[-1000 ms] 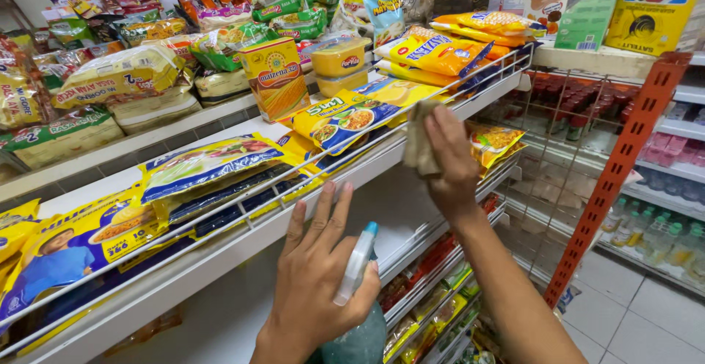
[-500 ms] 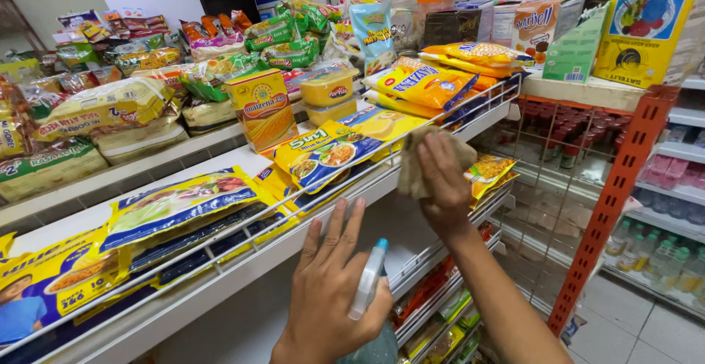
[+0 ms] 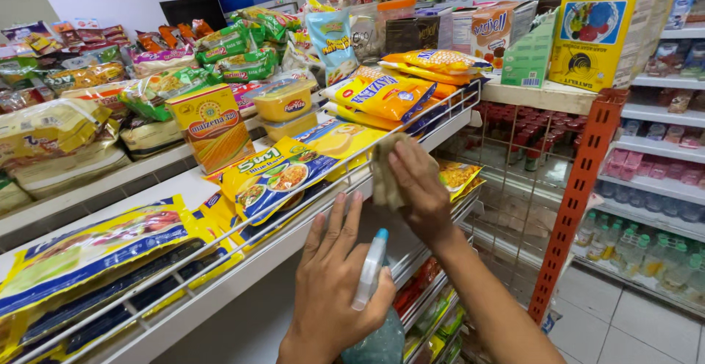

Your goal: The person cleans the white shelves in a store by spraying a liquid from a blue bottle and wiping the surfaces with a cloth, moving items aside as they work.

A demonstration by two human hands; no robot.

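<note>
Cloth under right hand on shelf rail; left hand holds spray bottle.

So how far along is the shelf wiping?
Nothing shows clearly as done. In hand: the right hand presses a cloth against the shelf rail; the left hand holds a spray bottle. The rail toward the yellow packets is not yet reached.
</note>
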